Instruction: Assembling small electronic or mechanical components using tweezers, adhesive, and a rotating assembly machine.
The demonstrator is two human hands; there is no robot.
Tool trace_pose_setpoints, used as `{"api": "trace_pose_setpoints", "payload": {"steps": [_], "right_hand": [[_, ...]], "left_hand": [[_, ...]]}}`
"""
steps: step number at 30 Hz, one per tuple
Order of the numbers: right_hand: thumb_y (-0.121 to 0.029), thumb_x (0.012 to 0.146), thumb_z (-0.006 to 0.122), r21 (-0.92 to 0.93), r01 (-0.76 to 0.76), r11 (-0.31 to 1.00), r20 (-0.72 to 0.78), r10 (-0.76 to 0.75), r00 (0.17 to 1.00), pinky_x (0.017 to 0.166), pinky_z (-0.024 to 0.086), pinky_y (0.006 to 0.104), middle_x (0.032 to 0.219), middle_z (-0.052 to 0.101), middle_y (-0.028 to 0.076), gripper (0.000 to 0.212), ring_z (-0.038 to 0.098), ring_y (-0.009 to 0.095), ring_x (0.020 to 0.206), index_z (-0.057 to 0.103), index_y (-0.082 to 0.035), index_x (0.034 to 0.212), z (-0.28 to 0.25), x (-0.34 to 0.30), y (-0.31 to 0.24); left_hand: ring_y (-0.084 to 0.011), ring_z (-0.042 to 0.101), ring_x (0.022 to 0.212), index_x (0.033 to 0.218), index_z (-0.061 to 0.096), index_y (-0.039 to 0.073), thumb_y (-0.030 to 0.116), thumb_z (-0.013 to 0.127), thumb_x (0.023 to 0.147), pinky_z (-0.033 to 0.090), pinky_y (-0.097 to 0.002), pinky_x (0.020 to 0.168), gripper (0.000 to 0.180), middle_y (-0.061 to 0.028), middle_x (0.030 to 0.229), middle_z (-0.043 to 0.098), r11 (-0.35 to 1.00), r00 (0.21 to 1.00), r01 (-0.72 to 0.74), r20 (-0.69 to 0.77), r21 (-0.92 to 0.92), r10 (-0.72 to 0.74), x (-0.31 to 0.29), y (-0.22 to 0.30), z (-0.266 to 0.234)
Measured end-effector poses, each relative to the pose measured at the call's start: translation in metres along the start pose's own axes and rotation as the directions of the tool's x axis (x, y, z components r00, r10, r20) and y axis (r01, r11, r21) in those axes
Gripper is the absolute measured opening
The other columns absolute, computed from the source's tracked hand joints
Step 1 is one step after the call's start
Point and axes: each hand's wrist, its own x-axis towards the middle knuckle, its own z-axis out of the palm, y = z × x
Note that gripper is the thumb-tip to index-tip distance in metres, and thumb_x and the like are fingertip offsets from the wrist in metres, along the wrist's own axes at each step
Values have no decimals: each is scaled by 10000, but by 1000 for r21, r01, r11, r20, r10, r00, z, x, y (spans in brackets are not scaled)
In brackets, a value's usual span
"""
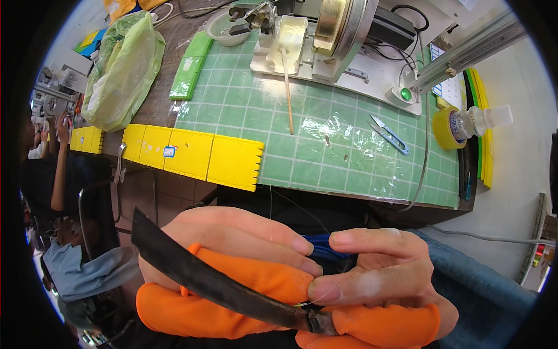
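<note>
A dark, curved strip (215,281), like a flat bundle of hair, lies slantwise in front of my hands. Its free end widens at the upper left; a short dark band marks its lower right end. My left hand (232,227), orange covers on some fingers, is closed around the strip from behind. My right hand (389,262), with orange covers too, is closed at the banded end, its bare index finger bent over it. A fine pale thread (271,212) hangs from near the table edge toward my fingers, and a thin loop shows at the right fingertips.
A green gridded mat (354,168) covers the table, with thread snips (389,134) and a thin wooden stick (288,104) on it. A wheeled machine (331,29) stands behind. Yellow toothed strips (197,152) lie along the left edge; a person (64,174) sits at far left.
</note>
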Motion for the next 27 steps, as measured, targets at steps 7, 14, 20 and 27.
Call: {"api": "trace_pose_setpoints", "payload": {"steps": [7, 14, 20, 27], "right_hand": [[-12, 724, 810, -16, -77, 997, 12, 77, 997, 850, 610, 459, 963, 762, 163, 137, 752, 320, 828, 730, -84, 809, -3, -1, 1], [-26, 749, 809, -1, -99, 995, 61, 99, 993, 852, 609, 452, 972, 767, 144, 128, 753, 332, 855, 748, -82, 848, -7, 1, -3], [-44, 749, 819, -25, -91, 996, -22, 91, 996, 837, 615, 443, 960, 770, 133, 144, 751, 339, 864, 752, -24, 874, -2, -2, -3], [-29, 720, 829, -59, -111, 992, -48, 108, 993, 801, 628, 423, 947, 769, 129, 140, 756, 316, 819, 737, -66, 817, 5, 0, -7]], "left_hand": [[-334, 706, 882, 974, 660, -37, 142, 722, 910, 607, -402, 787, 200, -228, 944, 715, 998, 997, -44, 53, -54, 47, 6, -16, -1], [-329, 701, 884, 976, 671, -48, 151, 715, 921, 613, -397, 787, 211, -241, 951, 710, 989, 990, -139, -19, -59, 138, 0, -20, 4], [-331, 700, 886, 982, 676, -51, 154, 734, 906, 616, -396, 778, 226, -242, 953, 710, 982, 984, -170, -72, -77, 164, -3, -24, 8], [-333, 702, 915, 995, 683, -30, 137, 786, 855, 612, -395, 784, 241, -237, 973, 711, 990, 991, -130, -40, -47, 128, -1, -18, 5]]}}
